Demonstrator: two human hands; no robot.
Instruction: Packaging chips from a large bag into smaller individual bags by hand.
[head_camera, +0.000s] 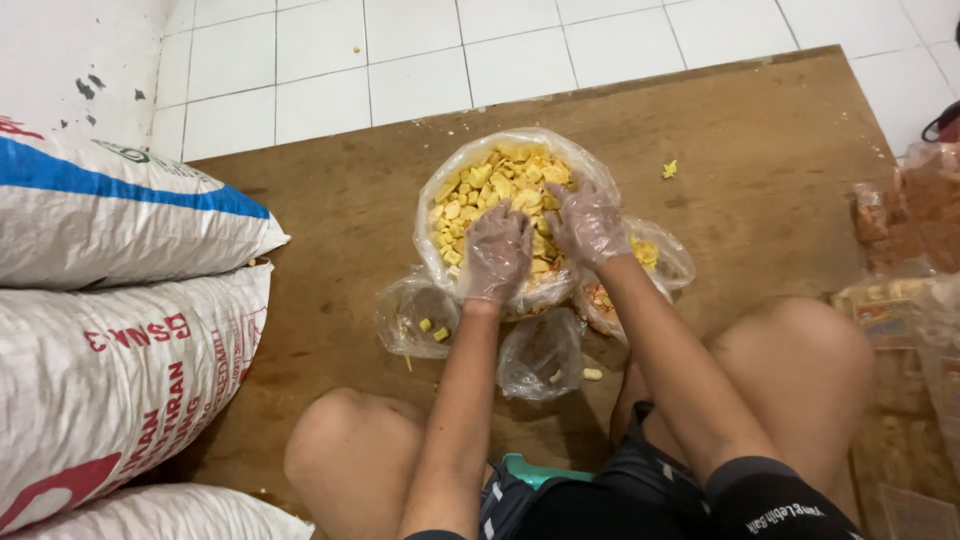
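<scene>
**Gloved hands in a bag of yellow chips**

The big bag (505, 215) sits open on the board (780, 150), just ahead of the knees. Left hand (497, 252) and right hand (588, 222) rest spread on the chips (490, 185), neither clenched. The film looks thin and slippery, the pieces light and brittle; the rim seems the safest hold.

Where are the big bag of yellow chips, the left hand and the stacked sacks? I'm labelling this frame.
big bag of yellow chips (495, 180), head view, on the chips inside.
left hand (497, 252), head view, back of the gloved hand.
stacked sacks (120, 360), head view, middle sack's side.
</scene>
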